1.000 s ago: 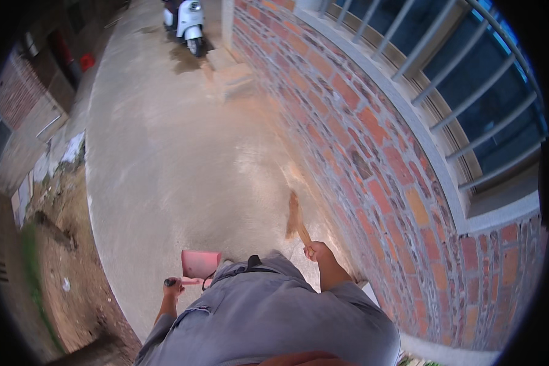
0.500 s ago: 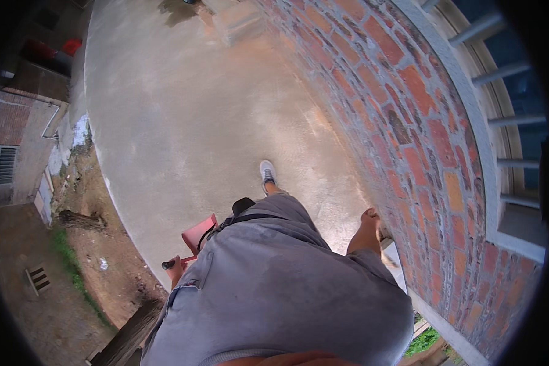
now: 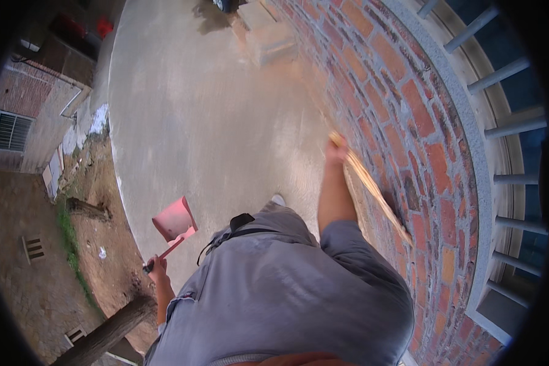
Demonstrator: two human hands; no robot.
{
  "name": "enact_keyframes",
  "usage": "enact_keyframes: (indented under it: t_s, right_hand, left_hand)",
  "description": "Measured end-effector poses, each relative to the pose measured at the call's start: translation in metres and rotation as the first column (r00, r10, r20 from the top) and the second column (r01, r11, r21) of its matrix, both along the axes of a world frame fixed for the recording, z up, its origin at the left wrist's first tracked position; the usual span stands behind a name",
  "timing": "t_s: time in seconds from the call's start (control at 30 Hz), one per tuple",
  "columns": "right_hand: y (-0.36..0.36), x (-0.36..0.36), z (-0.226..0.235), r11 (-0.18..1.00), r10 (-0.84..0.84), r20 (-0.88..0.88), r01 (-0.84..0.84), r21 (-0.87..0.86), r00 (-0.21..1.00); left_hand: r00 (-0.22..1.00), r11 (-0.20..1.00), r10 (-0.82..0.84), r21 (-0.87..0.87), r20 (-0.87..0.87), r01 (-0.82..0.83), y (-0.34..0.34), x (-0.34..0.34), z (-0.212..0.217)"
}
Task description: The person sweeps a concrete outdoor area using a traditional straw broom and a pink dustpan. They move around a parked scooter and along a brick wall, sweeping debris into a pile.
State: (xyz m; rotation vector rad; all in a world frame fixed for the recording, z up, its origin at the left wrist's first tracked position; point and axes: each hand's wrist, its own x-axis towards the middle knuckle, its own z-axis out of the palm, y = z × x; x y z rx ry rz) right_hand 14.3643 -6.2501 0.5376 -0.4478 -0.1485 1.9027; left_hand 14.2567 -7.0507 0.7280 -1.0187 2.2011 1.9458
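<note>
My left hand (image 3: 158,269), low on the left beside my hip, is closed round the dark-ended handle of a pink-red dustpan (image 3: 174,218). The dustpan hangs over the concrete, its scoop turned forward. On the right, my arm reaches forward and my right hand (image 3: 336,150) is wrapped round the near-upper end of a long, pale yellow wooden-looking stick (image 3: 372,185). The stick slants back along the brick wall and is a little blurred. Whether it has a broom head or touches the wall, I cannot tell.
A brick wall (image 3: 402,122) with a barred window (image 3: 506,128) runs close on my right. Underfoot lies a concrete path (image 3: 213,116). Bare soil (image 3: 100,244) and a tree trunk (image 3: 113,326) border it on the left. A concrete step (image 3: 277,46) juts out ahead.
My right hand has swung forward and up along the wall, bringing the stick into full view. My left hand has moved slightly left and the dustpan shows more fully.
</note>
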Motion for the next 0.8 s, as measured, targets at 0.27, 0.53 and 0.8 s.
enact_keyframes:
  t_s: [0.27,0.53,0.8]
  right_hand:
    - [-0.116,-0.305,0.239,0.799,0.452,-0.408,-0.563,-0.209,0.793]
    - [-0.123,-0.377,0.232,0.429,0.86,-0.066,-0.788,-0.441,0.505]
    - [-0.131,-0.242,0.246,0.849,0.4,0.828,-0.498,-0.174,0.393]
  left_hand:
    - [0.997,0.998,0.05,0.04,-0.051,-0.048,0.001,-0.049,-0.001]
    - [0.997,0.997,0.012,-0.075,0.071,-0.006,-0.056,-0.125,-0.069]
    - [0.852,0.781,-0.338,-0.386,0.4,0.491,-0.115,-0.245,-0.102]
